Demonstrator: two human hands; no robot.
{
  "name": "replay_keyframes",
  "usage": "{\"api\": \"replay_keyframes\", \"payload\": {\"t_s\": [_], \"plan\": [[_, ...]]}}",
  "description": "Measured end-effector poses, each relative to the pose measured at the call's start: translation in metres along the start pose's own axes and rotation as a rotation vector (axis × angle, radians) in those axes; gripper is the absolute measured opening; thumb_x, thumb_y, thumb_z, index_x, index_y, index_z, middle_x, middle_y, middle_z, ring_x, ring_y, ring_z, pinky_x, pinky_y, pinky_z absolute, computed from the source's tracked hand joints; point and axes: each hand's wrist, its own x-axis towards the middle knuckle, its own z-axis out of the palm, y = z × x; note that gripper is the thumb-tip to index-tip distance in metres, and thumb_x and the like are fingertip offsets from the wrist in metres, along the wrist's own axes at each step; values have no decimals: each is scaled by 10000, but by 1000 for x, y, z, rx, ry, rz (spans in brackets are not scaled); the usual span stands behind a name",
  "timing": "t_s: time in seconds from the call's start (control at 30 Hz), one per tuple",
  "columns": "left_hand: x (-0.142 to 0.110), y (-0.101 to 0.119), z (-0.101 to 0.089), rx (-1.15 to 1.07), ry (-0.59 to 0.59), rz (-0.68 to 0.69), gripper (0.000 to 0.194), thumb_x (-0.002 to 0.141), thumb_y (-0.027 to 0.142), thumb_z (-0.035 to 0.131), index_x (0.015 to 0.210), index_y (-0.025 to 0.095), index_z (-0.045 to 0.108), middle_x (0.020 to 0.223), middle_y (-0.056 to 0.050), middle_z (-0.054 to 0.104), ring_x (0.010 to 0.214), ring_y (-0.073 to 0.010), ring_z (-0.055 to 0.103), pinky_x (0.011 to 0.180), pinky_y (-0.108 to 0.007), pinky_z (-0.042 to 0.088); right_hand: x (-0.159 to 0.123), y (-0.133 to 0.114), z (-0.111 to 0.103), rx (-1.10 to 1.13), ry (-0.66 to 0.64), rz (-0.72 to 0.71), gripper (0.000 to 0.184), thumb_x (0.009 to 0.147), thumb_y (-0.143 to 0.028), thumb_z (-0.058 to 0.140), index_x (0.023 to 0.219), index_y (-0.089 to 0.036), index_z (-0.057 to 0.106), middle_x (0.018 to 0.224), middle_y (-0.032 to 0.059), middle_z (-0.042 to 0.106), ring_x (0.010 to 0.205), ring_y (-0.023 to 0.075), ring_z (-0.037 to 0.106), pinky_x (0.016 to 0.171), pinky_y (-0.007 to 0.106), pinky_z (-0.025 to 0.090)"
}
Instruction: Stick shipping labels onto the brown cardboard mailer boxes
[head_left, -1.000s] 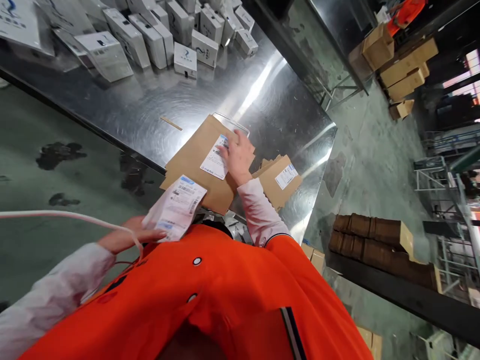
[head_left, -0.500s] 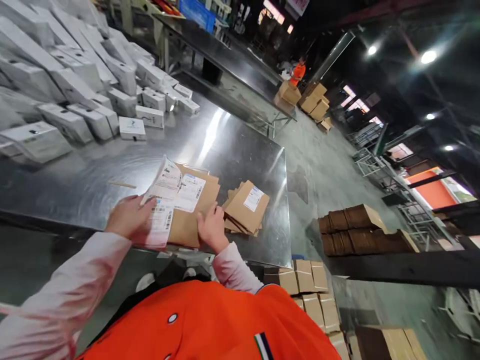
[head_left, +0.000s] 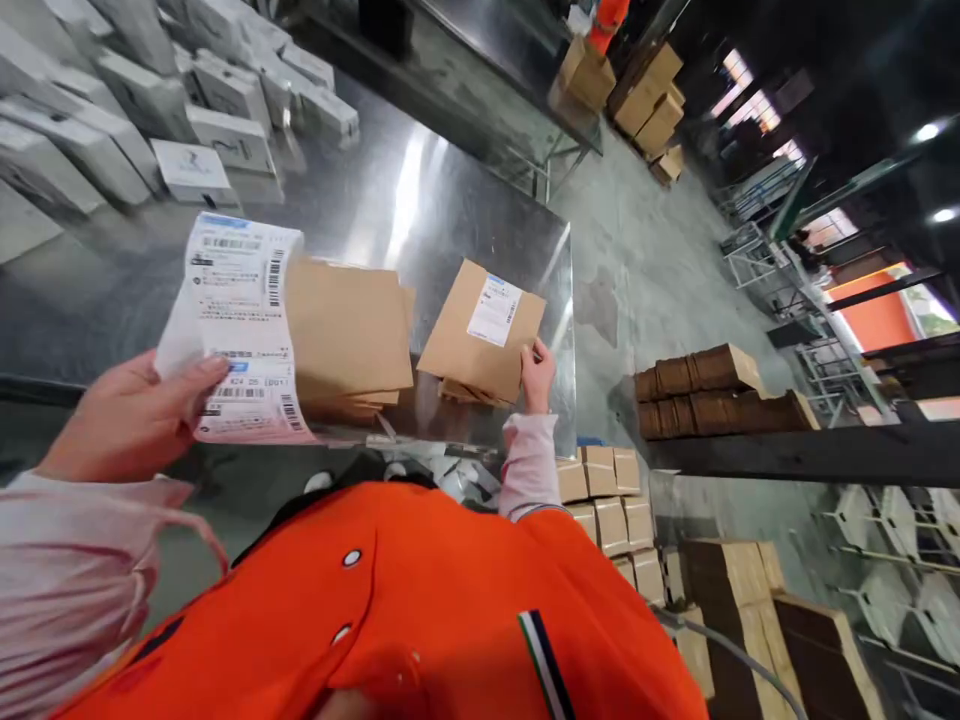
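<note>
Now pinching labelled cardboard (head_left: 480, 350) in right hand (head_left: 538, 378), off larger pile (head_left: 349, 325) — seemingly adding to smaller stack (head_left: 469, 394); gripping label strip (head_left: 241, 290) in left hand (head_left: 131, 422).

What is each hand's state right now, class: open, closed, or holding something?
Left hand: closed, holding a strip of printed labels.
Right hand: closed, holding a labelled cardboard envelope by its edge.

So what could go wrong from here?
The curved strip of white printed paper labels, held in the left hand, might crease or catch on the stack of flat brown cardboard beside it. The labelled brown cardboard sheet, pinched at one edge by the right hand, could slip or nudge the uneven brown cardboard pile beneath.
</note>
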Motion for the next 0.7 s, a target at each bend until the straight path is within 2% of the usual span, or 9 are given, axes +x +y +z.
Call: {"api": "replay_keyframes", "payload": {"t_s": [0.07,0.1,0.2,0.27,0.33,0.4,0.5,0.6,0.7], "plan": [[-18,-6,10,-80,14,-107,538,463,341,838,962,205,688,897,-35,792,734,-245,714,571,-306,620,-7,-7,2,-137,-54,-47,525,908,-372,727,1343,-80,700,1346,207,692,1244,281,662,1071,433,563],[-25,-10,16,-87,35,-127,542,453,335,845,955,199,693,840,-15,776,671,-212,676,532,-274,583,-20,-11,13,-131,-173,-95,576,883,-398,774,1364,-93,688,1360,202,688,1240,282,667,1068,437,573],[-36,-20,36,27,-37,-108,419,501,457,844,772,183,681,629,9,678,558,-160,563,479,-232,493,-87,-22,63,98,-819,-285,664,845,-430,841,1427,-168,658,1374,122,720,1198,246,715,1036,394,624],[-36,-25,45,78,-136,-50,421,508,509,861,699,181,678,624,-14,686,603,-172,579,531,-237,512,-135,-23,92,269,-1020,-285,519,911,-430,782,1372,-205,696,1367,73,746,1235,231,724,1081,387,622],[-32,-26,50,45,-123,22,450,500,504,898,745,174,714,728,-43,754,691,-192,626,618,-249,550,-166,-22,105,308,-1074,-242,345,974,-411,712,1253,-211,754,1293,56,788,1219,226,746,1095,379,619],[-26,-27,51,-26,-39,45,489,497,491,932,806,160,747,806,-66,789,732,-203,655,666,-270,569,-171,-24,104,256,-1100,-222,355,935,-391,777,1226,-188,761,1221,64,813,1127,233,781,1028,363,644],[-22,-31,57,-89,-15,-3,474,500,489,947,768,134,784,769,-82,789,685,-213,664,638,-304,576,-143,-41,94,197,-1017,-310,514,827,-370,898,1271,-161,748,1182,68,821,1027,216,790,953,318,646],[-23,-40,70,-111,13,-29,428,511,467,949,730,126,811,735,-85,785,655,-218,672,622,-310,582,-113,-61,86,115,-980,-500,209,930,-349,795,1069,-197,830,1057,26,841,963,184,784,952,288,617],[-23,-51,85,-147,170,-47,410,560,485,925,720,127,804,720,-88,777,657,-233,696,597,-307,582,-102,-72,84,25,-986,-584,155,967,-317,750,964,-206,858,948,16,842,865,174,774,880,279,604]]}}
